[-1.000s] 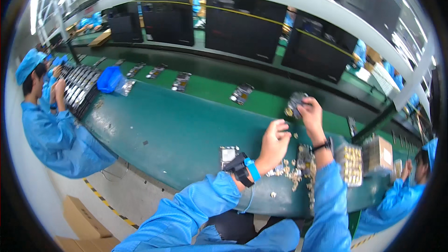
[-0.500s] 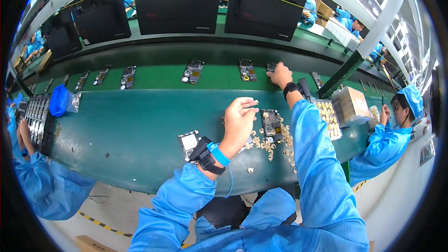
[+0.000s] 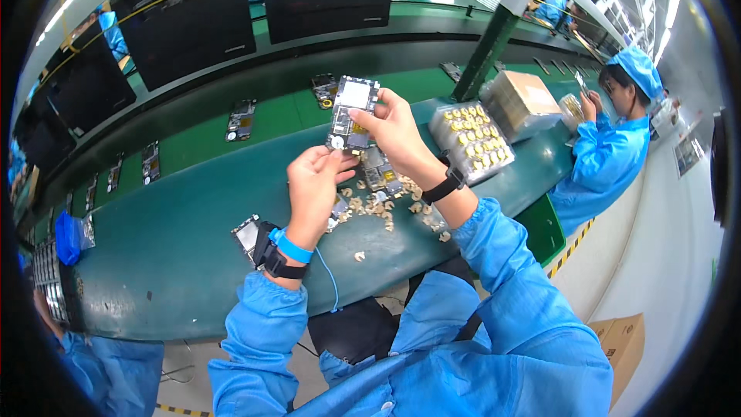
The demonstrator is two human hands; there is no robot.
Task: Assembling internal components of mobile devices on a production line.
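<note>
Head view: at upper centre, the right hand [image 3: 397, 133] pinches a dark rectangular white-patched circuit board [image 3: 344, 120]; the left hand [image 3: 311, 187] bends its fingers at the lower edge, whether pinching is unclear. Two-handed positioning seems in hand, calling for steady support.

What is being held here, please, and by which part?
The right hand holds a circuit board by its right side; the left hand is at its lower end, but whether it grips cannot be told.
</note>
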